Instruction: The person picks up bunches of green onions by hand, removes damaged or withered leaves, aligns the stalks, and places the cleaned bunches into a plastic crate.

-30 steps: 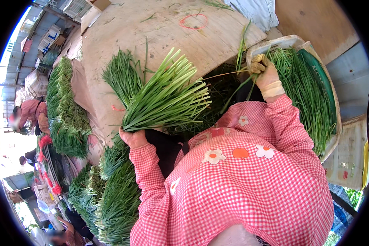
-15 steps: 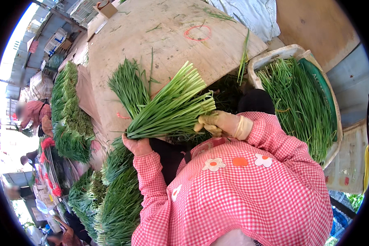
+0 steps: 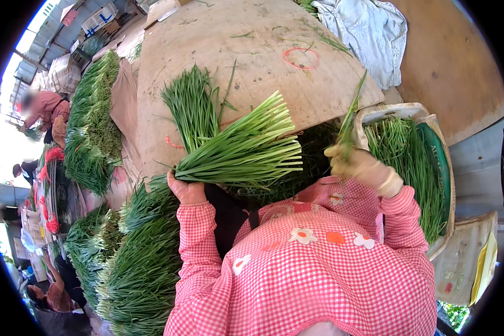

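Observation:
A thick bunch of garlic chives (image 3: 235,154) lies across my bare left hand (image 3: 186,189), which is closed round its leafy end. The pale stem ends fan out to the right. My right hand (image 3: 359,167), in a cream glove, is off to the right of the stems, between the table corner and the crate. Some limp chive leaves (image 3: 347,131) show at its slightly blurred fingers, which look closed on them. Beyond the held bunch, another bunch of chives (image 3: 191,106) rests on the wooden table (image 3: 246,73).
A crate (image 3: 369,115) full of chives stands at my right. Heaped chives (image 3: 143,274) lie at my left, with a long row (image 3: 92,123) farther off. A red band (image 3: 301,57) and stray leaves lie on the table, a pale cloth (image 3: 369,33) beyond. Other people work at far left.
My right hand has moved away from the stem ends to the right, with limp leaves now at its fingers. My left hand still holds the bunch. The view has shifted somewhat.

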Demonstrator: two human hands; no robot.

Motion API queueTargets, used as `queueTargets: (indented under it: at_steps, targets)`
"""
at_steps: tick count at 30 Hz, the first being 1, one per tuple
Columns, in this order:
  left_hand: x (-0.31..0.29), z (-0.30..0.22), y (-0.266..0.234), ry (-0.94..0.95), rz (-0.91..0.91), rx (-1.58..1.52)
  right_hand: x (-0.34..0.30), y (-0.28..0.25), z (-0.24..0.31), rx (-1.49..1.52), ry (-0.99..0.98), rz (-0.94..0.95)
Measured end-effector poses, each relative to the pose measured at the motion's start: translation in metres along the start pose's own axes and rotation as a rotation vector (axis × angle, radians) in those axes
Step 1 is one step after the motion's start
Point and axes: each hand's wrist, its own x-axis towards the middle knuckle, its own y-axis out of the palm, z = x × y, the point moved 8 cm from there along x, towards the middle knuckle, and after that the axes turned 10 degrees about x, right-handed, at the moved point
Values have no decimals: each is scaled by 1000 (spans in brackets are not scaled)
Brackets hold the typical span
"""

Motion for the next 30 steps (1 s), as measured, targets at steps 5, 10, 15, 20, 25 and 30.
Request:
queueTargets:
  at_steps: [5,10,15,20,25,30]
  targets:
    - [-11,-2,4,-33,132,-24,29,-3,27,-334,-247,-228]
    - [-19,11,19,-53,304,-15,81,27,7,473,-177,-86]
    - [-41,16,28,-12,303,54,95,32,-1,948,-155,-175]
    - [-53,30,39,-107,348,204,112,15,2,714,-297,-150]
    - [-57,34,41,-82,323,202,113,-4,-6,854,-245,-417]
    - [-45,10,24,10,259,133,75,-43,-20,963,-211,-587]
